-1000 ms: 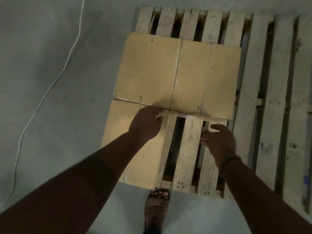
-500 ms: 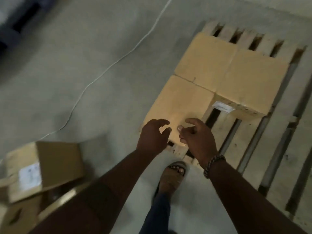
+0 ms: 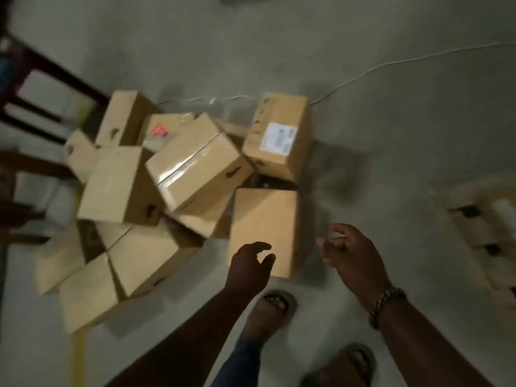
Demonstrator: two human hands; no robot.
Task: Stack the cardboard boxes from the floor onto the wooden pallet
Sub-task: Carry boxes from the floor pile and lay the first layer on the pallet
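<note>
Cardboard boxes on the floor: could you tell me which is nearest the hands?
The plain unlabelled box just beyond the left hand and right hand; others lie farther.

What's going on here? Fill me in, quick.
A person stands over a jumbled heap of cardboard boxes on the floor. The left hand and right hand reach, fingers loosely spread, toward the nearest box, and neither grips anything. A blurred corner of the wooden pallet shows at the right edge.

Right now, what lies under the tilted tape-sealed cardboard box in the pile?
The tilted tape-sealed cardboard box leans on a plain brown cardboard box below; anything deeper is covered.
</note>
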